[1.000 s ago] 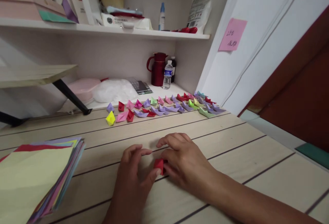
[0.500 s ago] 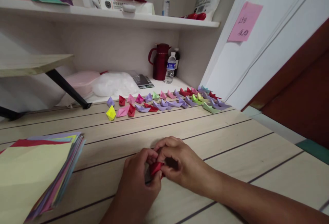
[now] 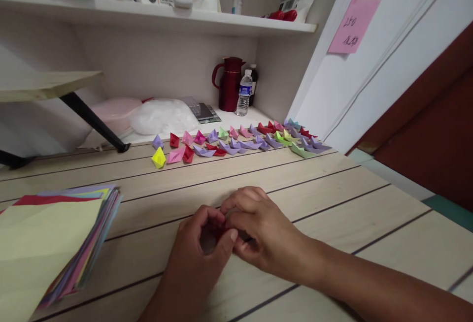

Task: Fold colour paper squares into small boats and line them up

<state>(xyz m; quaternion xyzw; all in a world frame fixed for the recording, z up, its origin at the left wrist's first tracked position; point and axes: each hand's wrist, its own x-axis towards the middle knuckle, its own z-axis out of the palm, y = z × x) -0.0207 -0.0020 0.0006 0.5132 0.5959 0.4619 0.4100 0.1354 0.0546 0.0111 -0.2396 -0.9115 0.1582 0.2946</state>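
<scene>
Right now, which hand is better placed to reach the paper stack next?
The left hand, most likely: the paper stack lies on its side, nearer to it, while the right hand is farther across. Both hands are gathered around a mostly hidden red paper piece, so neither looks free.

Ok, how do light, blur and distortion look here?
Head view: soft light, no harsh glare; the left hand looks darker than the right hand, the red paper between them mostly hidden, in shadow. Head view, edges: the paper stack looks slightly soft; the right forearm seems stretched.
</scene>
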